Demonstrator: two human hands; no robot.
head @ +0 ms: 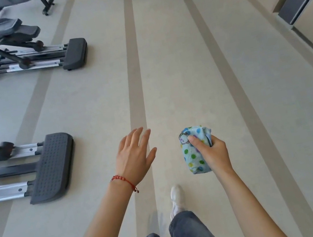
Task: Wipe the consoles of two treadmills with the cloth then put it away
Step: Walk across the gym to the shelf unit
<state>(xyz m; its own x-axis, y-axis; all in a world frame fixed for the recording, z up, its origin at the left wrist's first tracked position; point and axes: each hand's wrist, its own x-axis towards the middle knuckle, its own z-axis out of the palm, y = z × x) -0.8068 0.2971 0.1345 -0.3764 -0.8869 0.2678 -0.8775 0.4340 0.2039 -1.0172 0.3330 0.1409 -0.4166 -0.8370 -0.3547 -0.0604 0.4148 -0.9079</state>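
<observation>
Walking the gym floor point(173, 63), cloth in hand
I see elliptical machines point(51, 166) far left; left hand point(134, 159) empty, fingers spread, palm down over the floor; right hand point(212, 151) fingers curled tight round the bunched dotted cloth point(194, 153); white shoe point(177, 198) below.

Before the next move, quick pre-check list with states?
1. Cloth held: ok, right hand is closed around it, folded into a bundle.
2. Left hand free: ok, open and empty.
3. Floor ahead clear: ok, nothing lies on the walkway.
4. Clearance from the exercise machine's foot on the left: ok, it is off the walking line.
5. Treadmill console in sight: not ok, none visible.
6. Place to stow the cloth: cannot tell.
</observation>
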